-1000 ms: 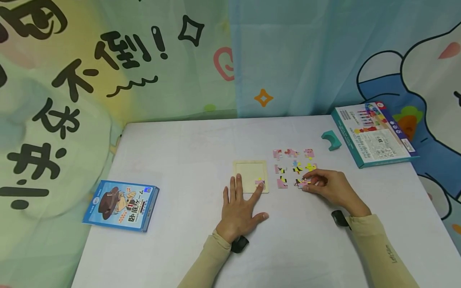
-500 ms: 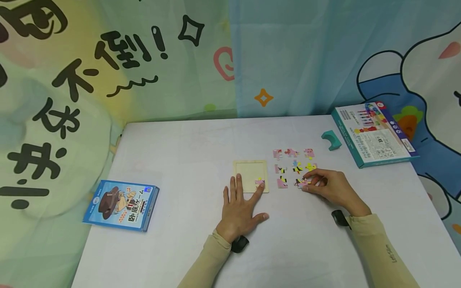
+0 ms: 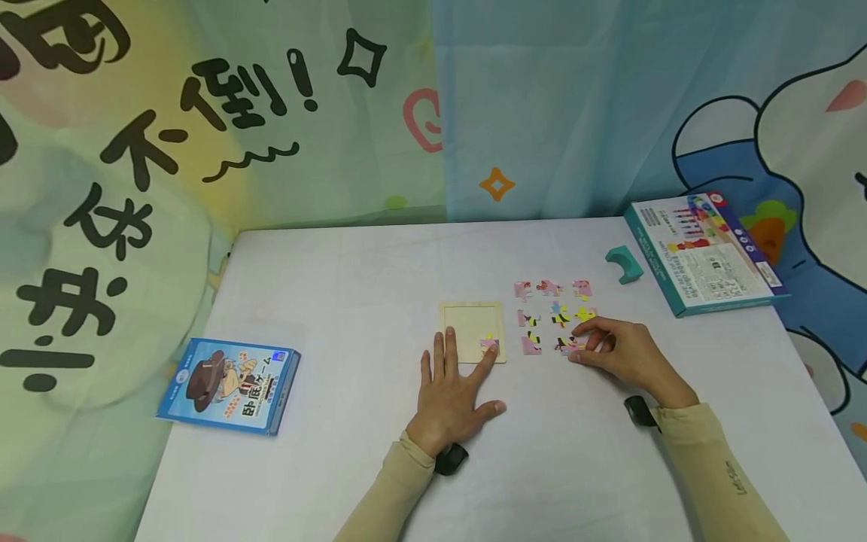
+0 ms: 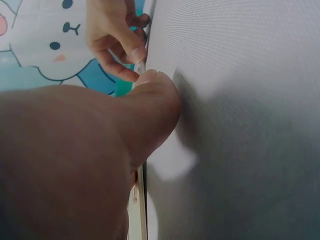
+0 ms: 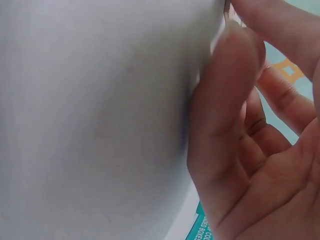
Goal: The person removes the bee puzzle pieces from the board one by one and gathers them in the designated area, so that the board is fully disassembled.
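In the head view my left hand [image 3: 452,403] lies with straight, spread fingers over the lower edge of a pale square puzzle frame [image 3: 470,306]. Its index fingertip touches a pink and yellow puzzle piece [image 3: 486,344] in the frame's lower right corner. To the right, my right hand [image 3: 626,357] pinches a pink puzzle piece [image 3: 576,343] at the lower right of the loose pieces, thumb and index finger at its edge. Fingers partly cover that piece. The right wrist view shows the thumb and index finger [image 5: 280,25] close together around a thin edge.
Several loose puzzle pieces [image 3: 559,319] lie in rows right of the frame. Behind them are a teal arched block [image 3: 625,264] and a teal-edged box [image 3: 704,252]. A blue game box [image 3: 229,386] lies at the left on the white table [image 3: 339,301]. A printed curtain hangs behind.
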Tool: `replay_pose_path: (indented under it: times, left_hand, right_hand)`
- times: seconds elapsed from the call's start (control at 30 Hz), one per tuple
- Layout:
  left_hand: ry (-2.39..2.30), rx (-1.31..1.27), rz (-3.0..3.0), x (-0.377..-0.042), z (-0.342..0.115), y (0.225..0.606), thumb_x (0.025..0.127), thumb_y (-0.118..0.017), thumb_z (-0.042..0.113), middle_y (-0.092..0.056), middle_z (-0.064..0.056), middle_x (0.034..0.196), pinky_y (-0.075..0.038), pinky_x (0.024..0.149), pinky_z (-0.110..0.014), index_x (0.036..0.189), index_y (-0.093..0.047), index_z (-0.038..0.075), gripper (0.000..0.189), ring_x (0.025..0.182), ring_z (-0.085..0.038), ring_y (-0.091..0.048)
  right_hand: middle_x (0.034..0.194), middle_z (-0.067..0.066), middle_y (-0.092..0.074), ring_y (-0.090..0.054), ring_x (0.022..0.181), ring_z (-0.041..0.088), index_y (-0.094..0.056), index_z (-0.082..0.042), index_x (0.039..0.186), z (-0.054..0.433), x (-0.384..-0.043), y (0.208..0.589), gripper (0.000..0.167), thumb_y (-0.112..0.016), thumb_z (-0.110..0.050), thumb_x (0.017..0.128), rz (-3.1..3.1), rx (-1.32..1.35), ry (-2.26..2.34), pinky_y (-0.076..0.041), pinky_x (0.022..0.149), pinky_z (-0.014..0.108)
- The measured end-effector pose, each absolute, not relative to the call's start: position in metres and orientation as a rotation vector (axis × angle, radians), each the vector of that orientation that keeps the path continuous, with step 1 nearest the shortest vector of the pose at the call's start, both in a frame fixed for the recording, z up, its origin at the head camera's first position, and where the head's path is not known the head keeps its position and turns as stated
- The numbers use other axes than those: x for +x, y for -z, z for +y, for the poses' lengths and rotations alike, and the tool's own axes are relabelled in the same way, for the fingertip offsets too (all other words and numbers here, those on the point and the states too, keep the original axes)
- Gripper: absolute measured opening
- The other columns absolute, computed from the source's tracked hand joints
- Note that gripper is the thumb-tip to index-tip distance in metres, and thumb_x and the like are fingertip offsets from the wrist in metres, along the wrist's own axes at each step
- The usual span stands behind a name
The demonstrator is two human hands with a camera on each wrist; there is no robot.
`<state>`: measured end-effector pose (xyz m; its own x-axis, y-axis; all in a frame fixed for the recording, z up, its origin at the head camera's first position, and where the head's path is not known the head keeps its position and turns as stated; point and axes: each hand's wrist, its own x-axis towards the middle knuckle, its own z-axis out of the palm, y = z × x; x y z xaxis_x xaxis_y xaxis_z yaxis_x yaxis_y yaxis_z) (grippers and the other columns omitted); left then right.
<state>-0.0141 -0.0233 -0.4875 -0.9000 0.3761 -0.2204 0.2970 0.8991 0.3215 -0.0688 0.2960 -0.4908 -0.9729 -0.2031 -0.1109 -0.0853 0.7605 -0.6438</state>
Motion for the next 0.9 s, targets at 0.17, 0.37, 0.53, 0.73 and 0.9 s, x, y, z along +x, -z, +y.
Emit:
replay_pose_path:
  times: [0.17,0.37,0.53,0.73,0.9]
  left_hand:
    - [-0.409,0.51,2.786,-0.014,-0.023,0.488,0.097,-0.065,0.065,-0.004,-0.034,0.174,-0.018,0.127,-0.067,0.168,-0.03,0.038,0.084,0.163,-0.052,-0.005]
    - [-0.427,0.523,2.782,-0.015,-0.023,0.489,0.095,-0.066,0.066,-0.003,-0.036,0.173,-0.017,0.127,-0.069,0.167,-0.032,0.041,0.083,0.162,-0.054,-0.005]
    - [-0.431,0.548,2.783,-0.015,-0.023,0.494,0.093,-0.069,0.066,0.0,-0.037,0.173,-0.015,0.126,-0.072,0.166,-0.032,0.045,0.085,0.162,-0.055,-0.001]
    - [-0.424,0.582,2.795,-0.015,-0.023,0.496,0.09,-0.072,0.066,-0.001,-0.041,0.171,-0.017,0.124,-0.074,0.165,-0.033,0.045,0.088,0.16,-0.058,-0.002]
    - [-0.428,0.568,2.758,-0.016,-0.022,0.494,0.09,-0.072,0.065,0.003,-0.041,0.17,-0.014,0.125,-0.074,0.166,-0.031,0.045,0.089,0.16,-0.058,0.002]
  right_hand:
    - [0.078,0.0,-0.061,-0.052,0.067,0.012,-0.077,-0.007,0.111,0.293,-0.068,0.489,0.036,-0.092,-0.026,0.085,2.794,-0.223,1.014,-0.042,0.059,0.023]
    - [0.074,0.0,-0.058,-0.051,0.065,0.011,-0.078,-0.008,0.109,0.282,-0.074,0.488,0.033,-0.092,-0.025,0.085,2.805,-0.261,1.072,-0.041,0.058,0.022]
    - [0.075,-0.001,-0.061,-0.051,0.064,0.011,-0.078,-0.007,0.11,0.265,-0.082,0.487,0.031,-0.091,-0.022,0.086,2.784,-0.319,1.094,-0.042,0.059,0.023]
    - [0.073,-0.003,-0.062,-0.052,0.063,0.01,-0.078,-0.009,0.109,0.243,-0.094,0.484,0.029,-0.09,-0.023,0.086,2.74,-0.385,1.125,-0.044,0.059,0.024]
    - [0.073,-0.003,-0.064,-0.053,0.061,0.01,-0.079,-0.011,0.109,0.224,-0.103,0.482,0.025,-0.087,-0.024,0.09,2.665,-0.446,1.129,-0.045,0.058,0.024]
